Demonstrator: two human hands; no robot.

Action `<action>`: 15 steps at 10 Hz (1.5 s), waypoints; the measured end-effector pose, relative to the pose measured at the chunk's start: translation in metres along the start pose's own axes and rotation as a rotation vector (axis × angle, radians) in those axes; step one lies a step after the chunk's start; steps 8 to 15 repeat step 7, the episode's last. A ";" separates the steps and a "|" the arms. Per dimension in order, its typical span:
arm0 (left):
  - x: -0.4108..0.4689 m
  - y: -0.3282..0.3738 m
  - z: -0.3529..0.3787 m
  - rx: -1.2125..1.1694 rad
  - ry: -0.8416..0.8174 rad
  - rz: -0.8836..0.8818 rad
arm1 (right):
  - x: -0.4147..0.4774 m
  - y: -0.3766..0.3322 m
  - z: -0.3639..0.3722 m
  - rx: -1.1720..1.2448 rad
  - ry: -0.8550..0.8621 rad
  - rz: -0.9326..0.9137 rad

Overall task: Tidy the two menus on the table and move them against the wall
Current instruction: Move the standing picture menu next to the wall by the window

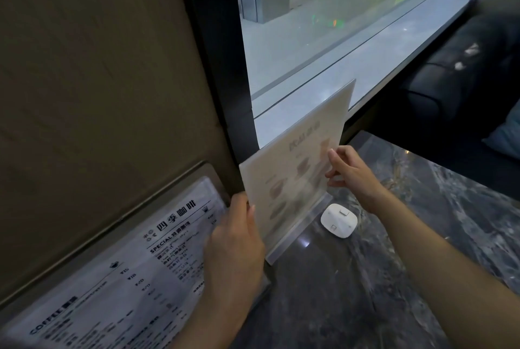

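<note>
An upright white menu in a clear acrylic stand (295, 168) rests on the dark marble table (422, 236) beside the window frame. My left hand (235, 247) grips its near left edge. My right hand (351, 174) touches its right face with the fingertips, fingers spread. A flat laminated coffee menu (118, 284) with black print lies along the brown wall at the left, partly under my left forearm.
A small white rounded device (339, 220) sits on the table just right of the stand's base. A large window (337, 25) is behind the stand. A dark sofa (461, 78) with a blue cushion stands at the far right.
</note>
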State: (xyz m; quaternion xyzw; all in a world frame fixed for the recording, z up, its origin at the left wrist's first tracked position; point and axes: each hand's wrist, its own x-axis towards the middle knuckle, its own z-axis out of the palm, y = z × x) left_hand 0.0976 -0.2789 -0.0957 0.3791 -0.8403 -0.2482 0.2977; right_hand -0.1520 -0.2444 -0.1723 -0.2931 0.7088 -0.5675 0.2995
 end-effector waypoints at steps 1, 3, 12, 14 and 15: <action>0.000 -0.001 -0.001 -0.006 0.030 -0.001 | -0.001 0.001 -0.001 0.006 -0.001 -0.003; 0.003 -0.003 -0.003 -0.044 0.097 0.005 | -0.002 0.001 0.000 -0.018 -0.017 0.015; 0.010 0.015 -0.019 -0.033 0.215 0.109 | -0.013 -0.024 -0.011 -0.118 0.021 -0.060; 0.010 0.015 -0.019 -0.033 0.215 0.109 | -0.013 -0.024 -0.011 -0.118 0.021 -0.060; 0.010 0.015 -0.019 -0.033 0.215 0.109 | -0.013 -0.024 -0.011 -0.118 0.021 -0.060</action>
